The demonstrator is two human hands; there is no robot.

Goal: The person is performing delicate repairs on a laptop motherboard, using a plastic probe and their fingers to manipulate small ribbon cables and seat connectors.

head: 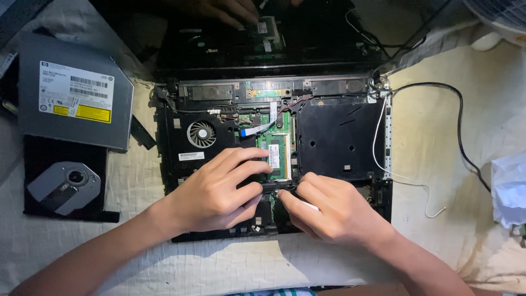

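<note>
An opened black laptop chassis (334, 137) lies in front of me with its fan (201, 134) and a green circuit board (274, 151) exposed. My left hand (216, 192) rests on the lower part of the chassis, fingers spread over the edge of the green board. My right hand (329, 205) is beside it, fingers pinched on a thin white tool (310, 206) whose tip points at the spot just below the board. The part under both hands is hidden.
A grey optical drive (74, 98) and its open tray unit (63, 186) lie at the left. A black cable (460, 126) and a white wire (408, 181) trail right over the cream cloth (438, 230). Another person's hand (227, 11) touches the laptop's far half.
</note>
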